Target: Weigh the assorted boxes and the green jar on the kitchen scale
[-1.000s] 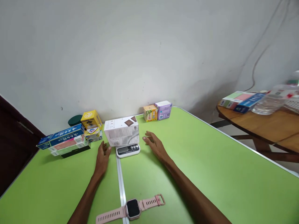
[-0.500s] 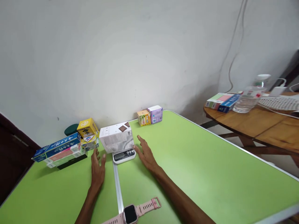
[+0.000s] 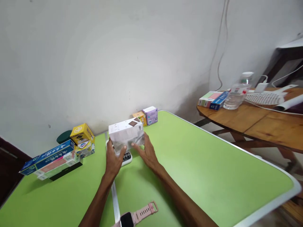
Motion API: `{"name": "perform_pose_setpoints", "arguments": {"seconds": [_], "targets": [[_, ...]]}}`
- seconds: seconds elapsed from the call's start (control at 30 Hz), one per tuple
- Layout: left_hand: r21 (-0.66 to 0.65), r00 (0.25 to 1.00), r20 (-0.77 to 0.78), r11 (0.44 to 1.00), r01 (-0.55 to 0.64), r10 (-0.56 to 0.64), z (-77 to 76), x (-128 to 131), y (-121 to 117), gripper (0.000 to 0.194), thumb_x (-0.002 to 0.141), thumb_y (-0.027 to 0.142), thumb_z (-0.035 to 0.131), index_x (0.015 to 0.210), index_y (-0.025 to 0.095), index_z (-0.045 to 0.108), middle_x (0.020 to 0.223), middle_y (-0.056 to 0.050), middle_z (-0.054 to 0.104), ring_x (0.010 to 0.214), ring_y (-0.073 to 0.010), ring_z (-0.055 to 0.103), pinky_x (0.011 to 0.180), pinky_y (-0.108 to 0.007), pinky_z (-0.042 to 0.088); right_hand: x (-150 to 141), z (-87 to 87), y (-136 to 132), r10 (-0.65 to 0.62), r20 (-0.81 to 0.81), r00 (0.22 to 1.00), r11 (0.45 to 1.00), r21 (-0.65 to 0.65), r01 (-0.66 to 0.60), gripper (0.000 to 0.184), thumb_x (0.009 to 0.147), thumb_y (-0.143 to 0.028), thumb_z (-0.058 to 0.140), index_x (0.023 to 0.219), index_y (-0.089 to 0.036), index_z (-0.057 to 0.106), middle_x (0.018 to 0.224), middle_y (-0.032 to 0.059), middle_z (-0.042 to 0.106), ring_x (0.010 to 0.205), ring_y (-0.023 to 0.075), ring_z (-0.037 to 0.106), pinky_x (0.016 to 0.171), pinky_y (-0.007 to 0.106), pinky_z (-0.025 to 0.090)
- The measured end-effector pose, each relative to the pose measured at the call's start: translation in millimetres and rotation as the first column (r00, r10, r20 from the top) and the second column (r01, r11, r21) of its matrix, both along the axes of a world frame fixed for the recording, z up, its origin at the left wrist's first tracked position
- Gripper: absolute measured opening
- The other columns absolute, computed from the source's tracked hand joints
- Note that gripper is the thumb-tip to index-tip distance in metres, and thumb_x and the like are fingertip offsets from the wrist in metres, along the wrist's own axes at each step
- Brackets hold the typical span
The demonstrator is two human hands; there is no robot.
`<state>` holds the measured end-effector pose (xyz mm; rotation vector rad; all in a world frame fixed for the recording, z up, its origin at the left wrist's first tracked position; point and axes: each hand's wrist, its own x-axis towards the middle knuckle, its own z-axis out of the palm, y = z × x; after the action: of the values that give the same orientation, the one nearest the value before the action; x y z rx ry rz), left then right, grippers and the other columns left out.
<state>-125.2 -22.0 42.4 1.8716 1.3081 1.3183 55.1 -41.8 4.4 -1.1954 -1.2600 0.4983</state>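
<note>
A white box [image 3: 125,134] with brown squares on its top and grey print on its front is held between my two hands, raised and shifted off the scale. My left hand [image 3: 114,159] grips its left end, thumb across the lower front. At the right end my right hand [image 3: 148,153] is closed on the same box, thumb on the front face. Under the box and partly covered by it and my left hand, a white kitchen scale [image 3: 128,160] shows its front corner and some buttons. A pink-strapped smartwatch [image 3: 127,219] lies nearest me.
Stacked blue, pink and green cartons [image 3: 54,156] stand at left beside yellow boxes [image 3: 82,134] and a dark green round lid [image 3: 63,136]. Behind sit an orange box [image 3: 140,116] and a purple box [image 3: 151,116]. A wooden table [image 3: 260,121] at right holds a bottle [image 3: 236,94].
Both hands, apart from the white box before, have closed on its ends. The box has lifted off the scale and moved right. The view has turned slightly right.
</note>
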Motion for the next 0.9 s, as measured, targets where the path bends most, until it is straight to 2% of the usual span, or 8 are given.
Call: {"name": "perform_pose_setpoints", "arguments": {"seconds": [0.13, 0.23, 0.33, 0.47, 0.6, 0.77, 0.9], "targets": [[-0.007, 0.992, -0.002, 0.992, 0.127, -0.127, -11.1, 57.3, 12.7, 0.074, 0.087, 0.041, 0.071, 0.151, 0.021, 0.040, 0.144, -0.017, 0.055, 0.131, -0.0301, 0.058, 0.110, -0.047, 0.049, 51.7, 0.8, 1.5, -0.148, -0.060, 0.987, 0.989, -0.034, 0.146, 0.083, 0.088, -0.065, 0.065, 0.155, -0.025, 0.037, 0.150, 0.0150, 0.054, 0.137, 0.0331, 0.052, 0.117, 0.054, 0.040], [-0.024, 0.987, -0.012, 0.987, 0.160, -0.161, -27.7, 94.1, 26.6, 0.077, 0.084, 0.034, 0.072, 0.151, 0.019, 0.039, 0.146, -0.019, 0.053, 0.137, -0.0328, 0.053, 0.115, -0.050, 0.045, 83.3, -13.0, 10.3, -0.216, -0.036, 0.976, 0.974, -0.082, 0.212, 0.085, 0.085, -0.066, 0.066, 0.153, -0.025, 0.038, 0.150, 0.0154, 0.053, 0.136, 0.0333, 0.053, 0.116, 0.055, 0.041], [-0.009, 0.988, -0.027, 0.989, 0.150, -0.150, -42.4, 118.2, 40.9, 0.085, 0.081, 0.030, 0.072, 0.155, 0.016, 0.031, 0.153, -0.022, 0.045, 0.145, -0.0358, 0.044, 0.119, -0.054, 0.039, 106.5, -32.3, 27.5, -0.243, 0.033, 0.970, 0.963, -0.108, 0.245, 0.089, 0.082, -0.067, 0.066, 0.153, -0.023, 0.036, 0.150, 0.0169, 0.053, 0.138, 0.0356, 0.050, 0.117, 0.058, 0.038], [0.005, 0.977, -0.060, 0.978, 0.207, -0.206, -52.5, 138.1, 57.1, 0.089, 0.082, 0.028, 0.072, 0.157, 0.017, 0.026, 0.155, -0.022, 0.043, 0.146, -0.0342, 0.044, 0.121, -0.051, 0.037, 128.0, -52.5, 53.9, -0.317, 0.144, 0.938, 0.935, -0.121, 0.335, 0.094, 0.082, -0.065, 0.061, 0.155, -0.015, 0.030, 0.155, 0.0227, 0.046, 0.146, 0.0409, 0.041, 0.123, 0.066, 0.022], [-0.067, 0.971, -0.079, 0.973, 0.220, -0.225, -58.8, 155.3, 69.1, 0.095, 0.079, 0.026, 0.075, 0.158, 0.014, 0.023, 0.153, -0.023, 0.044, 0.145, -0.0346, 0.046, 0.122, -0.049, 0.037, 141.5, -61.2, 71.0, -0.354, 0.125, 0.927, 0.916, -0.153, 0.370, 0.097, 0.083, -0.062, 0.058, 0.159, -0.011, 0.023, 0.158, 0.0259, 0.040, 0.148, 0.0419, 0.037, 0.119, 0.063, 0.030], [-0.115, 0.952, -0.094, 0.953, 0.281, -0.292, -57.7, 169.4, 81.0, 0.105, 0.079, 0.027, 0.074, 0.162, 0.008, 0.012, 0.162, -0.027, 0.030, 0.155, -0.0362, 0.029, 0.127, -0.049, 0.028, 150.1, -62.9, 78.4, -0.407, 0.110, 0.907, 0.882, -0.209, 0.422, 0.098, 0.085, -0.060, 0.056, 0.161, -0.009, 0.021, 0.159, 0.0262, 0.038, 0.148, 0.0431, 0.035, 0.120, 0.063, 0.028], [-0.161, 0.939, -0.065, 0.932, 0.325, -0.339, -52.3, 174.3, 85.4, 0.109, 0.079, 0.026, 0.074, 0.164, 0.011, 0.007, 0.167, -0.024, 0.022, 0.159, -0.0354, 0.021, 0.130, -0.049, 0.022, 152.1, -62.9, 79.3, -0.436, 0.117, 0.892, 0.865, -0.221, 0.451, 0.100, 0.083, -0.061, 0.056, 0.160, -0.007, 0.022, 0.158, 0.0276, 0.039, 0.147, 0.0445, 0.034, 0.119, 0.064, 0.029]]}}
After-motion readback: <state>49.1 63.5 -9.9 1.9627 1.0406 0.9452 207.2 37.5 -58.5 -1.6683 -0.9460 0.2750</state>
